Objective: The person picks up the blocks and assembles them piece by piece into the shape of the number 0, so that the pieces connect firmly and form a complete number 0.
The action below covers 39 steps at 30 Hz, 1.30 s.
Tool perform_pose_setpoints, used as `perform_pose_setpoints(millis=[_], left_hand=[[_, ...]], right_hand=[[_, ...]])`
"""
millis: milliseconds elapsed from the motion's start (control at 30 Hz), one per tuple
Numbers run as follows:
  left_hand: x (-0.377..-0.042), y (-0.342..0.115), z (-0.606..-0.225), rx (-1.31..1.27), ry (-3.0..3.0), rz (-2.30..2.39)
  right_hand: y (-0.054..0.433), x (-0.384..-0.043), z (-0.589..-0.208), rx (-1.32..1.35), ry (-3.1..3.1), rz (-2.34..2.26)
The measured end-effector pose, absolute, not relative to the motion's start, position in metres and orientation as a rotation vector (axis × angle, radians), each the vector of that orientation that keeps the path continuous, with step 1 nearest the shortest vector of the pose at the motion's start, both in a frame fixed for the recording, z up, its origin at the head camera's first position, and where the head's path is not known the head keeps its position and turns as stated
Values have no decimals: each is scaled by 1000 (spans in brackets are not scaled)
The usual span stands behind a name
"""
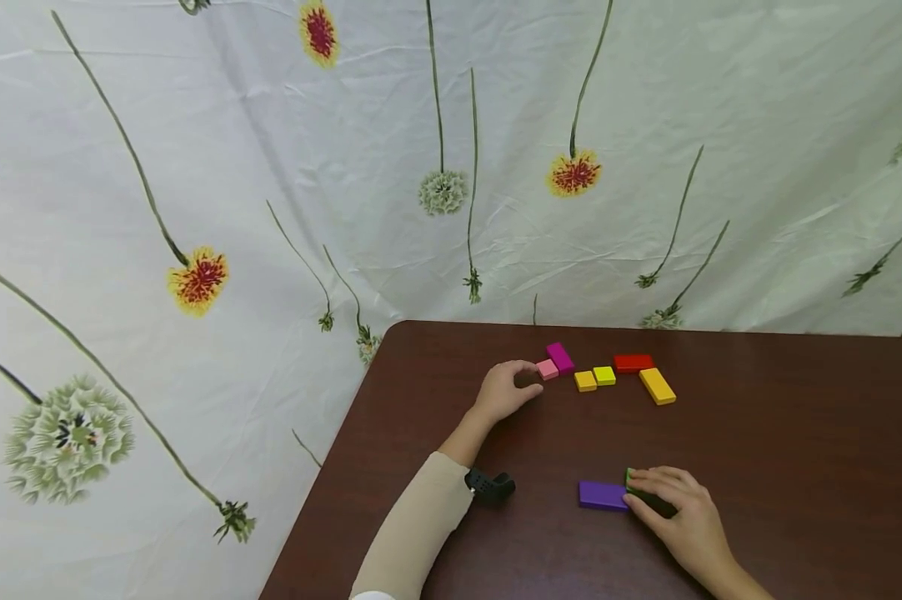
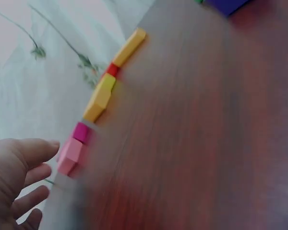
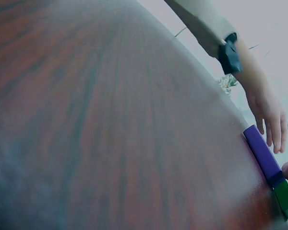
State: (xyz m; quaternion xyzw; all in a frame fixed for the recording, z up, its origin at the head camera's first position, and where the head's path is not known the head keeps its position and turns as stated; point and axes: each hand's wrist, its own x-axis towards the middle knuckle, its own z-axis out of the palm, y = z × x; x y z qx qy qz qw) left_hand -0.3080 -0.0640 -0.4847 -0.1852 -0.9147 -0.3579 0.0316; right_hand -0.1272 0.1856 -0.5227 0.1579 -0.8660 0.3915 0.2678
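Note:
My left hand (image 1: 505, 392) reaches to the far left of the table, its thumb and fingers apart and nothing between them. Its fingertips are close beside a small pink block (image 2: 71, 157), which lies against a magenta block (image 1: 560, 358). Nearer the front, my right hand (image 1: 684, 512) holds a green block (image 3: 284, 197) between thumb and fingers, covering most of it in the head view. The green block stands end to end with a purple block (image 1: 603, 496), and the right thumb is at their joint.
Right of the pink block lie a small orange block (image 1: 585, 382) and a small yellow block (image 1: 604, 376). Beyond them are a red block (image 1: 633, 363) and a longer yellow-orange block (image 1: 657, 387). A flowered cloth (image 1: 391, 167) hangs behind the brown table (image 1: 796, 433).

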Motion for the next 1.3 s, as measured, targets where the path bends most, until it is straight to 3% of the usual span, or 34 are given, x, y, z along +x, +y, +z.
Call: perform_pose_setpoints(millis=[267,767,1033,1300], left_hand=[[-328,-43,-494,-379,-2776,-968],[-333,-41,-503,-335,-2806,-1035],[-312,-50,-502,-444,-2749,-1050],[-267,-59,-491,-695,-2752,-994]], right_hand=[[185,-127,-523,436,-2324,1059],[186,-127,-522,429,-2334,1050],[187,-128,-524,439,-2328,1043],[189,-128,-524,448,-2315,1041]])
